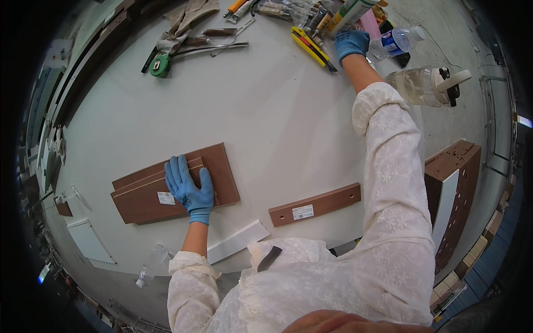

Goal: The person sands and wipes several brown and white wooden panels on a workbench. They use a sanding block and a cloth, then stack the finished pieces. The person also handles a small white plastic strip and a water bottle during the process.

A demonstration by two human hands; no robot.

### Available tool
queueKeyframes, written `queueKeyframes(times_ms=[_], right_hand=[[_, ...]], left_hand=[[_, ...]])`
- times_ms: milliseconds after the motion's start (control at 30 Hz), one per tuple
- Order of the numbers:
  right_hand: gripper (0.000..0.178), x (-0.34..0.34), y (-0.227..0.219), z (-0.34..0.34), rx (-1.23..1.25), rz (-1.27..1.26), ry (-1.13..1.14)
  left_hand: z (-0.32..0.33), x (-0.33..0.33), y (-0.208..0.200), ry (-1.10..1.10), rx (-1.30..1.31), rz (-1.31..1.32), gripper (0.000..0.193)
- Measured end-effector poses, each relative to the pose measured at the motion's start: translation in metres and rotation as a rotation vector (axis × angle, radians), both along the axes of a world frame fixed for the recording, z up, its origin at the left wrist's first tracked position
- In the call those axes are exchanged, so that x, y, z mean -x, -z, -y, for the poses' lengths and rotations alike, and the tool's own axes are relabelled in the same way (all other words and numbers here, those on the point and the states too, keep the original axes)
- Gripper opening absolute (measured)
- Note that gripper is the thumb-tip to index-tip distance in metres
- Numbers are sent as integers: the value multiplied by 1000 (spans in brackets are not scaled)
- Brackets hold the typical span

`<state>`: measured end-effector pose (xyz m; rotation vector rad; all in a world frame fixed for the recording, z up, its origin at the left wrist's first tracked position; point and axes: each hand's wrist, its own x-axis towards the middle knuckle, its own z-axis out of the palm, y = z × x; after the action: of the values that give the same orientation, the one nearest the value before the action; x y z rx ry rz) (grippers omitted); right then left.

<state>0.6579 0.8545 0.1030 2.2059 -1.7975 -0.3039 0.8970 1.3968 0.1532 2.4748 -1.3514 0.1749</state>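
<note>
My left hand [189, 187] lies flat on a small stack of brown boards [145, 196], fingers stretched out. One board carries a white label. My right arm reaches far forward to a cluster of tools and bottles. There my right hand [352, 44], in a blue glove like the left, has its fingers curled and partly hidden. It is against the lower part of a white-and-green bottle [348, 14]; what lies inside its fingers is hidden. Just left of it is a yellow utility knife [311, 48]. A clear plastic bottle [395, 43] is to its right.
A brown strip with two holes [315, 204] lies before me, near a white strip [236, 242]. Farther off are a green tape measure [160, 65] and brown-handled tools [220, 32]. A clear handled jug [419, 86] stands right. Brown panels [456, 161] are stacked at the right edge.
</note>
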Motion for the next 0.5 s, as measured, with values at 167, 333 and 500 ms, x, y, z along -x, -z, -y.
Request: queueKeyframes(times_ms=[167, 333, 500], right_hand=[[34, 1, -3, 1, -51, -91, -30], [25, -4, -18, -17, 27, -229, -152], [18, -18, -60, -64, -23, -292, -377]], left_hand=[[0, 0, -1, -6, 8, -22, 62], [0, 0, 0, -8, 6, -6, 62], [1, -1, 0, -5, 24, 3, 62]])
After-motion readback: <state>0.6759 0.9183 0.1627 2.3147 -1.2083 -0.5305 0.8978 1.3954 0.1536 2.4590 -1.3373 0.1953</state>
